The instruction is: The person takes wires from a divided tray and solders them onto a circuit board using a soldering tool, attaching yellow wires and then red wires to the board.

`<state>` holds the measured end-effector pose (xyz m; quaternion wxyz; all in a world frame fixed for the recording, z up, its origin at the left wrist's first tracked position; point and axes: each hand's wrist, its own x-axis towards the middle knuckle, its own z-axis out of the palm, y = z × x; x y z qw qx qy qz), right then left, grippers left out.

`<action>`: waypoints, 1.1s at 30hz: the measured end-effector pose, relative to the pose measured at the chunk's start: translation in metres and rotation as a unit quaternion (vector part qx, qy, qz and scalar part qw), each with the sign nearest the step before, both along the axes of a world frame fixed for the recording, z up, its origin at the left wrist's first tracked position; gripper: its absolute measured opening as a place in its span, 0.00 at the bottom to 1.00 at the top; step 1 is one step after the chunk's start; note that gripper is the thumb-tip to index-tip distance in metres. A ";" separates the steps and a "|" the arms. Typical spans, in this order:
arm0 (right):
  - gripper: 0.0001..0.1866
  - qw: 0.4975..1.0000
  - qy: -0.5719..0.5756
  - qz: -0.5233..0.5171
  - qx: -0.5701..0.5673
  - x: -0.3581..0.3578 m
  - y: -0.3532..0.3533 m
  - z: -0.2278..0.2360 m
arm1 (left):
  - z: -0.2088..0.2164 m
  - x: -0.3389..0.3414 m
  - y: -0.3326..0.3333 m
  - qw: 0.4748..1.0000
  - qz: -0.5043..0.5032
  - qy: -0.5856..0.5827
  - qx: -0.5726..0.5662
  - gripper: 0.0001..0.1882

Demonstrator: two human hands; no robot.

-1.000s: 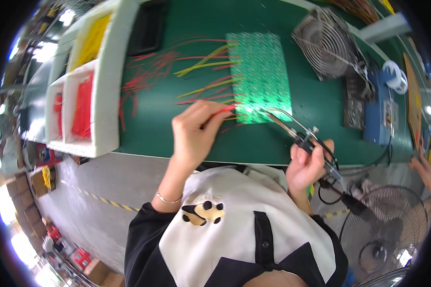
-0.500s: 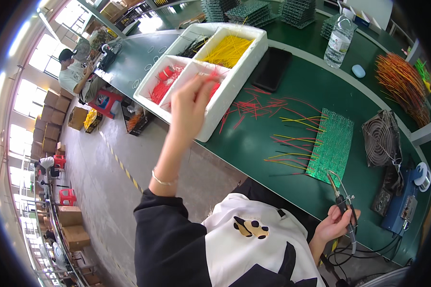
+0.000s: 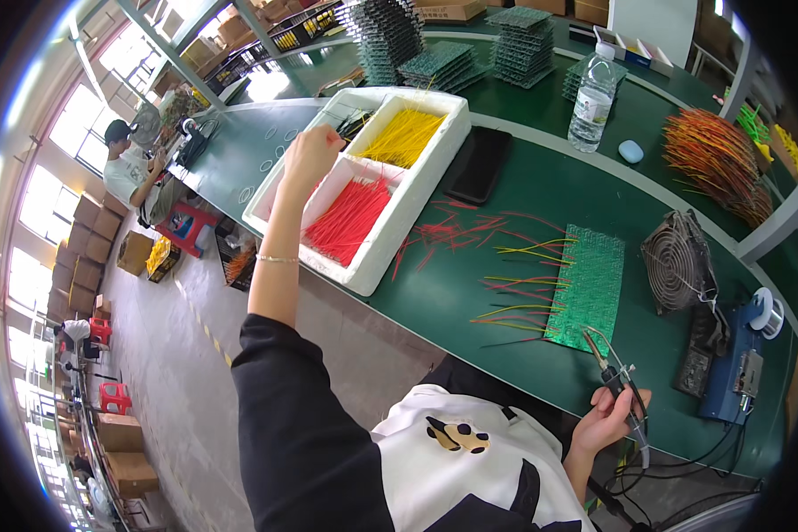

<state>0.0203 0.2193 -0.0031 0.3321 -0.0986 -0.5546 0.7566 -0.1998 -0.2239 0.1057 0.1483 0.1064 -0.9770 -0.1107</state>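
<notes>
My left hand (image 3: 312,154) is raised over the left part of a white foam box (image 3: 424,177), fingers curled together; whether anything is pinched in them cannot be made out. Below it, the box holds red wires (image 3: 350,220), yellow wires (image 3: 405,137) and dark wires (image 3: 353,124) in separate compartments. At the lower right my right hand (image 3: 605,422) grips a soldering iron (image 3: 614,379) with a thin curved tube along it. The iron's tip is at the lower edge of a green circuit board (image 3: 588,284). Red, yellow and dark wires stick out from the board's left side.
Loose red wires (image 3: 452,232) and a black phone (image 3: 481,165) lie between box and board. A fan (image 3: 680,263), a blue soldering station (image 3: 734,372) and a solder spool (image 3: 765,315) stand right. Beyond are a water bottle (image 3: 592,99), a wire bundle (image 3: 714,160) and stacked boards (image 3: 521,46).
My left hand has moved from over the red wires to the box's left side, uncovering that compartment. My right hand still holds the iron. The whole view has shifted slightly.
</notes>
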 end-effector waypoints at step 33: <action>0.08 0.998 -0.002 -0.065 -0.007 0.012 0.030 0.005 | -0.062 0.016 -0.107 0.990 -0.030 -0.134 -0.028 0.11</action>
